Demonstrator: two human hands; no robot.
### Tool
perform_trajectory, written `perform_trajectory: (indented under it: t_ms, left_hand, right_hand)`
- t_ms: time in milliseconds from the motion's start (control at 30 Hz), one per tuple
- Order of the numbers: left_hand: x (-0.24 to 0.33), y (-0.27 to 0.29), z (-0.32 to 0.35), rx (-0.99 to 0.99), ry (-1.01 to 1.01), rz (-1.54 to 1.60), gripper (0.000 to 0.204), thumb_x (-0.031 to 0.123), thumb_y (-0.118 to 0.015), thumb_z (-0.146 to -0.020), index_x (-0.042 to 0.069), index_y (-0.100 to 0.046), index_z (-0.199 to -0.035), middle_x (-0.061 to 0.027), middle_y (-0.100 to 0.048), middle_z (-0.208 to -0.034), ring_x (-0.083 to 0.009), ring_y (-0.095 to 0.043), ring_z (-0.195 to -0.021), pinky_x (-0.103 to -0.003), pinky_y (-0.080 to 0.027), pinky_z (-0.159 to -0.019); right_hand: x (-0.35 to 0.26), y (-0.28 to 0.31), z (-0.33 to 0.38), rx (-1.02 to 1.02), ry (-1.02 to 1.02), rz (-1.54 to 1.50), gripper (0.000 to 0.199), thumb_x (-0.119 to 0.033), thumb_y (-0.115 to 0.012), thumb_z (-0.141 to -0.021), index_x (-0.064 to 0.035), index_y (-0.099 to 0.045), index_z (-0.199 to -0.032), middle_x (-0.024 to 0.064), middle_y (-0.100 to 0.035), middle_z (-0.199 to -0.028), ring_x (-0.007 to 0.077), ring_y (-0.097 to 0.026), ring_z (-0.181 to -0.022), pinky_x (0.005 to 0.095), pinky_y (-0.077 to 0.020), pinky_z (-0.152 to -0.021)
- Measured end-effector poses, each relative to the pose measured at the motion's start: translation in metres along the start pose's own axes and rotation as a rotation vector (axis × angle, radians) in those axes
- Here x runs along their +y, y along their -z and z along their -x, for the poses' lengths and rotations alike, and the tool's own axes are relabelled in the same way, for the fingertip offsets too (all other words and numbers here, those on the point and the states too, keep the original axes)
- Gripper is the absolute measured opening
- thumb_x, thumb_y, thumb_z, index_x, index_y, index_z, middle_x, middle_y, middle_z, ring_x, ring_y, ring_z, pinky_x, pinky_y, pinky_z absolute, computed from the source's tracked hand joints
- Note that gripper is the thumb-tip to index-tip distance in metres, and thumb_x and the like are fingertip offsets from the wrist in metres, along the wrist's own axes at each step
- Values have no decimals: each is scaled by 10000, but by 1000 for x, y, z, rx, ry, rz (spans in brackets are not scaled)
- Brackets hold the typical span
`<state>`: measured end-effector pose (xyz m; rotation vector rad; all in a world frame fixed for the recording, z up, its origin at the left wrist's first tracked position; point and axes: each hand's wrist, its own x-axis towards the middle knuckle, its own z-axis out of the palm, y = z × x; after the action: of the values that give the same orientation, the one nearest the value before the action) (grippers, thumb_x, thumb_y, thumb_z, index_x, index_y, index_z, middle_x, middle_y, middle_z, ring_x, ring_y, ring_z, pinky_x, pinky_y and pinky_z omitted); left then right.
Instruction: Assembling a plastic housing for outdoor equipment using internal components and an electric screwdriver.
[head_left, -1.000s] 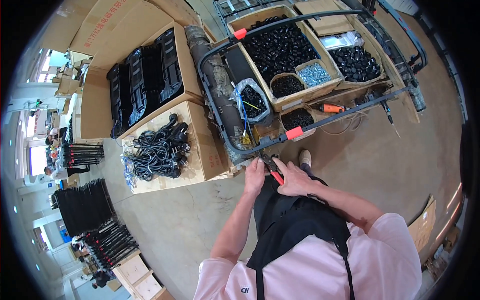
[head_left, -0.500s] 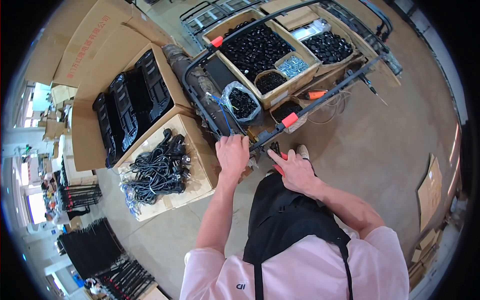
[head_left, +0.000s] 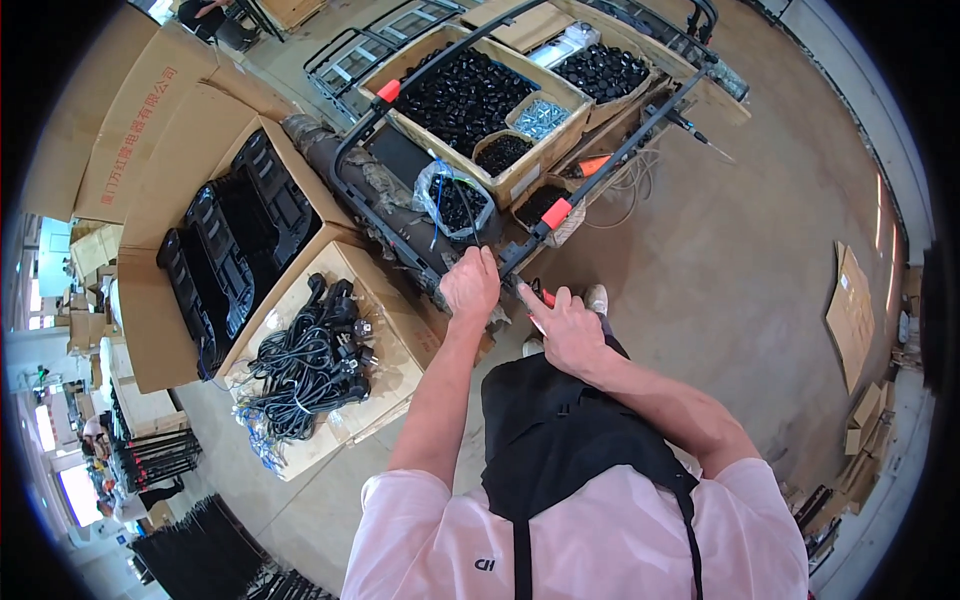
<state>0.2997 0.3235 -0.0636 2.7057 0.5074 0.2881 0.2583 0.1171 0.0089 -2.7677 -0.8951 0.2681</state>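
My left hand (head_left: 470,285) is closed at the near corner of a black tubular frame (head_left: 345,165), fingers pinched together. A thin dark strand seems to rise from its fingertips; what it grips is mostly hidden. Close by on the right, my right hand (head_left: 572,332) is wrapped round red-handled pliers (head_left: 548,298), their jaws by the frame's corner and partly covered. Just beyond my left hand, a clear plastic bag (head_left: 480,222) holds small black parts, with a blue wire (head_left: 437,222) at its side.
A wooden tray (head_left: 575,125) carries black caps, screws and small parts. An orange-handled tool (head_left: 590,166) lies beside it. On the left, bundled black power cords (head_left: 305,365) rest on a carton before an open cardboard box (head_left: 150,345) of black panels. Flat cardboard (head_left: 850,310) lies right.
The view has shifted, so the bench appears farther left and higher. My left hand has moved off the blue wire toward the bag. My right hand still holds the pliers, now turned more.
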Motion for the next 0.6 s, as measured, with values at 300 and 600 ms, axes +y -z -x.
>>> perform_trajectory:
  t_ms: [300,600]
  left_hand:
    - [11,8,-4,-106,100,-13,424,379,-496,-1076,52,-689,-887,-253,-737,-832,-471,-725,-793,-590,-556,-737]
    - [9,11,-3,-139,168,-28,448,401,-471,-1076,52,-709,-928,-255,-749,-897,-480,-725,-859,-600,-550,-787]
  right_hand:
    - [0,-24,3,23,4,128,694,-139,-644,-946,-200,-450,-1609,176,-548,-1032,309,-649,-885,398,-595,-644]
    - [38,-1,-25,-267,-82,-525,925,-71,-694,-779,-245,-421,-1645,134,-598,-965,249,-655,-851,381,-574,-740]
